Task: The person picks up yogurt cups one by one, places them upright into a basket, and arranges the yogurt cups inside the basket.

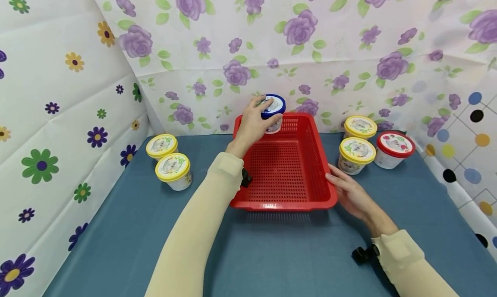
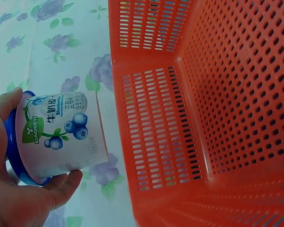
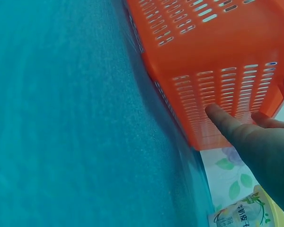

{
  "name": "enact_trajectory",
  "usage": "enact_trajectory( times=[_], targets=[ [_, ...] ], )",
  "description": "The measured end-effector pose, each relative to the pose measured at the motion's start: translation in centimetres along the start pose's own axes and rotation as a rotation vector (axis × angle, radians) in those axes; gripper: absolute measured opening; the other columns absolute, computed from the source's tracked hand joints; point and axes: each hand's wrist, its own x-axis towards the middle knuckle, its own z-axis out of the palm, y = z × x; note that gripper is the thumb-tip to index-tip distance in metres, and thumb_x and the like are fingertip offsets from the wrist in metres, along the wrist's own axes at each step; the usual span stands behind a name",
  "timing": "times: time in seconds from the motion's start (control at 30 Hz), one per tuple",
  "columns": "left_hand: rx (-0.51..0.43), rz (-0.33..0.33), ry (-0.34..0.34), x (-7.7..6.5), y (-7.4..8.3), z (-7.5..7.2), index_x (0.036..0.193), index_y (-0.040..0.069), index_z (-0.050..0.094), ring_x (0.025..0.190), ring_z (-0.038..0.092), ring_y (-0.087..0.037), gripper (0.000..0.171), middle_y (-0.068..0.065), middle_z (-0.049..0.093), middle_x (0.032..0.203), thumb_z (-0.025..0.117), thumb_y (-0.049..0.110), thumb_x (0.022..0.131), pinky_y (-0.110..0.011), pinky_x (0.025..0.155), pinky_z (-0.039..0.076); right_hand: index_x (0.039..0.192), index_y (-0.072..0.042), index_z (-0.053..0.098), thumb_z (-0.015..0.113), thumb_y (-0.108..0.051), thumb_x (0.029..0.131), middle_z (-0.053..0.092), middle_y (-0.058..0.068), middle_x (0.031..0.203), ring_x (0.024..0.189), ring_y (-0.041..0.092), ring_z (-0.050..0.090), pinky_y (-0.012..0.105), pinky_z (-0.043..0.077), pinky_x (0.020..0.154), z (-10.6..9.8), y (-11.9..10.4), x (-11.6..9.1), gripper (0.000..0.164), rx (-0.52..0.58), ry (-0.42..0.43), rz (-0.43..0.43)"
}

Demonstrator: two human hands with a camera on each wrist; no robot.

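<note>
My left hand (image 1: 252, 122) holds a paper cup with a blue lid (image 1: 277, 107) above the far rim of a red plastic basket (image 1: 291, 206). In the left wrist view, thumb and fingers grip that blueberry-printed cup (image 2: 61, 135) round its lid, and it lies sideways beside the basket's slotted wall (image 2: 154, 127). At the basket's right side is my right hand (image 1: 351, 194), its thumb over the rim. The right wrist view has its fingers (image 3: 222, 120) against the outer slotted wall. Inside, the basket's perforated bottom shows bare.
Two yellow-lidded cups, one in front (image 1: 173, 169) and one behind (image 1: 161, 146), stand left of the basket. Two more yellow-lidded cups (image 1: 356, 152) and a red-lidded cup (image 1: 393, 149) stand to its right. Flower-printed sheets (image 1: 217, 29) hang behind the blue-covered table (image 1: 272, 262).
</note>
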Motion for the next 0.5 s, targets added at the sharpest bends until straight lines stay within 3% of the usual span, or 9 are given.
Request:
enact_trajectory(
  times=[0.5],
  targets=[
    [-0.024, -0.014, -0.043, 0.1, -0.2, 2.4, 0.158, 0.022, 0.048, 0.152, 0.031, -0.032, 0.068, -0.002, 0.035, 0.165, 0.071, 0.045, 0.098, -0.044, 0.115, 0.042, 0.167, -0.006, 0.010, 0.036, -0.021, 0.115, 0.052, 0.003, 0.151, 0.123, 0.013, 0.061, 0.034, 0.055, 0.098, -0.3, 0.2, -0.1, 0.060, 0.008, 0.017, 0.014]
  ],
)
